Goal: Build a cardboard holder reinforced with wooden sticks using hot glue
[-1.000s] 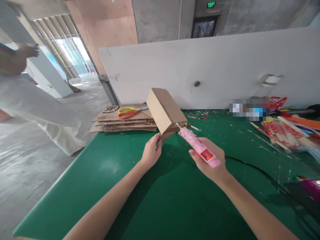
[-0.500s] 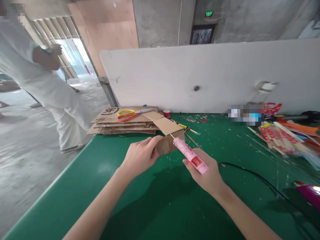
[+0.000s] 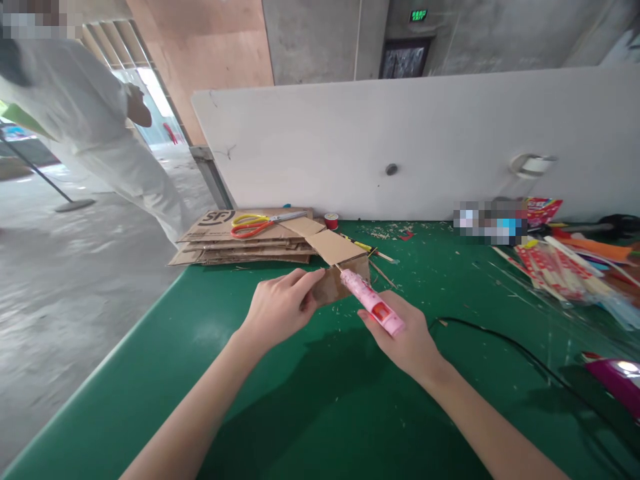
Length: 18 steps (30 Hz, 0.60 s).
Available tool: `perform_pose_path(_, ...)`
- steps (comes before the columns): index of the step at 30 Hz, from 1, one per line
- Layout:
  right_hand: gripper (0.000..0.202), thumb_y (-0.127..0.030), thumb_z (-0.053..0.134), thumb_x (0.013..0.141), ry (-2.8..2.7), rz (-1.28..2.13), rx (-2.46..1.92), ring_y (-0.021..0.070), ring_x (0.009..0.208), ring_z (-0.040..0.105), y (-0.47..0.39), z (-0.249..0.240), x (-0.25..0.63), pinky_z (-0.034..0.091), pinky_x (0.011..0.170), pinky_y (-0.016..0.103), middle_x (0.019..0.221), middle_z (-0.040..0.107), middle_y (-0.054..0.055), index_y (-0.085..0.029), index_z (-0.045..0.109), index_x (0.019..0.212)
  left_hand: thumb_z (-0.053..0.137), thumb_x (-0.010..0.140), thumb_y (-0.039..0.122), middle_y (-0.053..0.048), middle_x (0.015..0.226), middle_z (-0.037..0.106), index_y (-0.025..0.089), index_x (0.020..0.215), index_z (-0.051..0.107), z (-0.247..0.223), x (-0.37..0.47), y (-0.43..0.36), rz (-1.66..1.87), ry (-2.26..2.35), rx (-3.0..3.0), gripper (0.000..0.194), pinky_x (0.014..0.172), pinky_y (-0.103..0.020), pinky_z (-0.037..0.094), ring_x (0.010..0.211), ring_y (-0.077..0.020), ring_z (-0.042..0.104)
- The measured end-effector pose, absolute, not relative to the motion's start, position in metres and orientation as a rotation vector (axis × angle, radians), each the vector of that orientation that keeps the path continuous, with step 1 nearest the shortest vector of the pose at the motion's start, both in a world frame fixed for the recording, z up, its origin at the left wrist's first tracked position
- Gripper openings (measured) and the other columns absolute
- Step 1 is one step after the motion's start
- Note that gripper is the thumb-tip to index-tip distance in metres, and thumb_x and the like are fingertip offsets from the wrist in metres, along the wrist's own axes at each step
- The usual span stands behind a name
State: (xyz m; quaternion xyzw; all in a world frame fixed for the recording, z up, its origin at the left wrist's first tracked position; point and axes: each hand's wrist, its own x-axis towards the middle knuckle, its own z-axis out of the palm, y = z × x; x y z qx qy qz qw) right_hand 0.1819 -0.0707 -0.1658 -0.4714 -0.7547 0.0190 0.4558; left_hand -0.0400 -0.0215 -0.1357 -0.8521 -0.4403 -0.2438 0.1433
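Observation:
My left hand [image 3: 283, 305] pinches the left end of a small piece of cardboard [image 3: 333, 285] with brown tape on its face, held on edge above the green table. In my right hand [image 3: 407, 333] is a pink glue gun [image 3: 367, 298] with a red switch; its handle is hidden by the hand. The thin nozzle points up and left, at the cardboard's top edge. Behind that edge a flat cardboard strip [image 3: 336, 247] stretches back toward a stack of flattened cardboard [image 3: 250, 250].
Scissors [image 3: 267, 223] lie on the stack, beside a red spool [image 3: 331, 221]. Sticks and a yellow-black tool [image 3: 363, 245] lie behind the cardboard. A black cord [image 3: 505, 339], a purple object [image 3: 615, 380] and craft packets [image 3: 555, 267] occupy the right. A person in white [image 3: 105, 127] stands at left.
The glue gun's nozzle has shifted slightly left along the cardboard edge, with my right hand. My left hand keeps its grip. The person at left has moved; the view has shifted slightly.

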Motion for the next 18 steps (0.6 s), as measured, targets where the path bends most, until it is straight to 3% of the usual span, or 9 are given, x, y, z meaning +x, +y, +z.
perform_pose_path(18,0.022,-0.033,0.052,0.09,-1.874,-0.001,-1.157,0.011,0.056,0.048,-0.0709,-0.1664,0.1838,0.039,0.051,0.023,0.064,0.049,-0.001,-0.02,0.046,0.073,0.044,0.081,0.016,0.0,0.088,0.068,0.026,0.121,0.054,-0.1377,-0.0371,-0.0218,-0.727,-1.226,-2.458,0.042,0.05,-0.025,0.032,0.066,-0.0131,0.061)
